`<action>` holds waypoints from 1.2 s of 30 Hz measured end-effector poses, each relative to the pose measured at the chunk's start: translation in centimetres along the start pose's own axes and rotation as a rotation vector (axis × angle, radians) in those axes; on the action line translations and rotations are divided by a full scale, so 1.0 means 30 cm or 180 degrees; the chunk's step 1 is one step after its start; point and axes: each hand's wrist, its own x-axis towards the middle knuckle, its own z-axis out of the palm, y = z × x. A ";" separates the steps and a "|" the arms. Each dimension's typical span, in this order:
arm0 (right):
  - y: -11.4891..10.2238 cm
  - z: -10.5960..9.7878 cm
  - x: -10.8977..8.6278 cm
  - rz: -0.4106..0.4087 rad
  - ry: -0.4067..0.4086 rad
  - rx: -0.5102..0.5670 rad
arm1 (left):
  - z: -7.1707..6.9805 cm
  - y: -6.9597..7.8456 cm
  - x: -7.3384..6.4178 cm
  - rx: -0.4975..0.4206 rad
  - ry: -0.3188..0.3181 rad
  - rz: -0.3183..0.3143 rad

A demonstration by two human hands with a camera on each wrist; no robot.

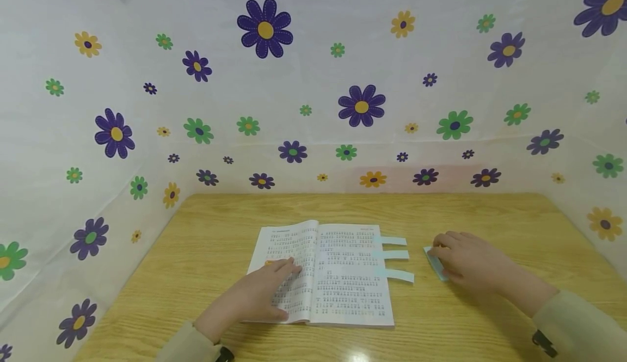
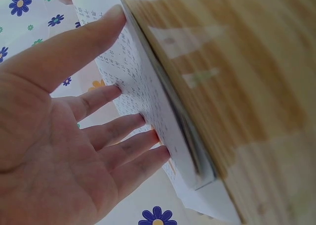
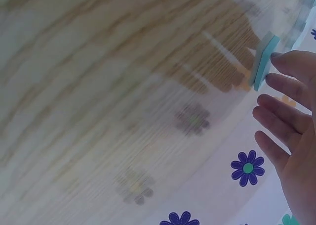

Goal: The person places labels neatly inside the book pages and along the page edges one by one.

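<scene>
An open book (image 1: 349, 299) lies on the wooden table, its pages printed with small text. My left hand (image 1: 257, 295) rests on the left page with fingers spread and nearly straight; the left wrist view shows its fingertips (image 2: 121, 90) against the paper. From the right page's outer edge stick out three pale blue paper strips, an upper strip (image 1: 395, 240), a middle strip (image 1: 397, 255) and a lower strip (image 1: 401, 276). Right of them, my right hand (image 1: 467, 258) holds a small light blue sticky note pad (image 1: 434, 264) between thumb and index finger, low at the tabletop. The other fingers stay loosely bent beside the pad (image 3: 264, 62).
The wooden table (image 1: 196, 242) reaches back to a white cloth backdrop (image 1: 303, 73) printed with purple, green and orange flowers, which also lines both sides. An orange mark (image 1: 269, 263) shows on the left page by the left hand.
</scene>
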 end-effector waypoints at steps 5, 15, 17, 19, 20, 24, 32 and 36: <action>-0.002 0.003 0.000 0.0021 -0.0081 0.0075 | 0.004 -0.004 0.000 -0.0010 0.0009 0.0019; -0.005 0.008 -0.001 0.0061 -0.0109 0.0171 | 0.004 -0.007 0.004 0.0013 0.0014 0.0043; -0.006 0.007 0.000 0.0090 -0.0117 0.0203 | 0.003 -0.007 0.004 0.0008 0.0012 0.0044; -0.006 0.005 0.001 0.0116 -0.0124 0.0238 | 0.001 -0.006 0.003 0.0004 0.0008 0.0035; -0.006 0.004 0.002 0.0123 -0.0121 0.0256 | 0.001 -0.005 0.002 -0.0004 0.0007 0.0028; -0.003 0.003 0.002 0.0111 -0.0078 0.0292 | 0.000 -0.003 0.000 -0.0015 -0.0012 0.0005; 0.002 0.007 0.002 0.0041 -0.0015 0.0281 | 0.000 -0.003 -0.003 -0.0015 -0.0012 0.0019; 0.001 0.009 0.002 0.0040 0.0003 0.0277 | -0.001 -0.003 -0.003 -0.0023 0.0009 0.0041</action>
